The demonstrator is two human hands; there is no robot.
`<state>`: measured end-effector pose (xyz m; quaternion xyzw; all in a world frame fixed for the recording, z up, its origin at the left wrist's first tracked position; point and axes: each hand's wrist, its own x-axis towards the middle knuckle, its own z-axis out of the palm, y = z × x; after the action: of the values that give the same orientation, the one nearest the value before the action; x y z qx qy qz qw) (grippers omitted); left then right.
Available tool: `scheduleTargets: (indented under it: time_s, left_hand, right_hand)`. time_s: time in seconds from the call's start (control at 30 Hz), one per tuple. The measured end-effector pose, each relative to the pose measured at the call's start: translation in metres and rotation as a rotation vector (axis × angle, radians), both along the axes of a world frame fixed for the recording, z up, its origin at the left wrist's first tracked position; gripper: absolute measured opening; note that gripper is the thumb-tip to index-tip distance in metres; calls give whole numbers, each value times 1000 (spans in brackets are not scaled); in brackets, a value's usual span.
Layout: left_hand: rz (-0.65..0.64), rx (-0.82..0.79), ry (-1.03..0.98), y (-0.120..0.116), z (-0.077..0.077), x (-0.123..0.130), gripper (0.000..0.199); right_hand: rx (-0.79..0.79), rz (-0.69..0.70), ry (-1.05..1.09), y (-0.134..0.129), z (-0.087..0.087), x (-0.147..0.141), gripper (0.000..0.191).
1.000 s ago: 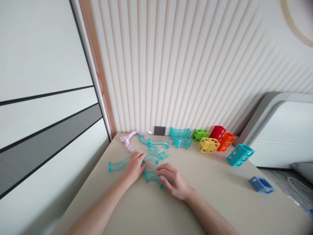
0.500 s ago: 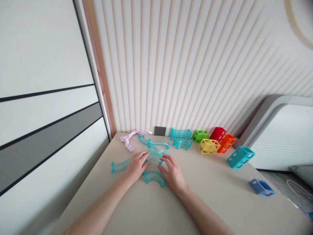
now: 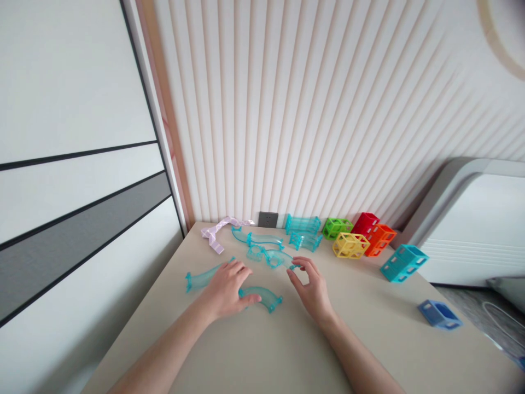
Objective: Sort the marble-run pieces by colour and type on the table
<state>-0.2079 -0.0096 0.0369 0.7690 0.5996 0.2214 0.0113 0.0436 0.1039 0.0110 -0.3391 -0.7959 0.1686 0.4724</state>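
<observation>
My right hand point(image 3: 311, 290) pinches the right end of a clear turquoise curved track piece point(image 3: 282, 259) between thumb and fingertips. Against that piece's left end sits a small turquoise part point(image 3: 255, 253); whether they are joined I cannot tell. My left hand point(image 3: 229, 287) is palm down with its thumb spread away from the fingers. Its thumb lies over a second curved track piece point(image 3: 269, 298), whose left end is partly hidden. Behind the left fingers a long turquoise track piece point(image 3: 200, 280) shows on the tabletop.
Toward the wall lie turquoise track pieces point(image 3: 264, 241), ribbed ones point(image 3: 303, 224) and a folded lilac strip point(image 3: 212, 236). Hollow blocks stand at right: green point(image 3: 337, 229), yellow point(image 3: 350, 246), red point(image 3: 364, 224), orange point(image 3: 380, 241), teal point(image 3: 404, 264) and blue point(image 3: 439, 314).
My hands have moved apart: the right one to the right with a curved piece's end, the left slightly nearer me. The nearer curved piece has turned, its right end shifting right.
</observation>
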Motion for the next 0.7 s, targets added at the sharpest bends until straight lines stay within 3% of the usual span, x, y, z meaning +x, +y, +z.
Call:
scheduleTargets:
  time_s: [0.13, 0.3, 0.5, 0.7]
  left_hand:
    - [-64, -161, -5, -4, -2, -1, 62]
    - [-98, -238, -77, -4, -6, -1, 48]
    - [67, -186, -196, 12, -31, 12, 38]
    - [205, -80, -352, 19, -49, 13, 56]
  right_hand:
    - [15, -8, 23, 1, 3, 1, 17]
    - [7, 51, -14, -4, 0, -1, 15]
    - [-18, 118, -44, -4, -3, -2, 15]
    - [-86, 196, -115, -8, -6, -5, 15]
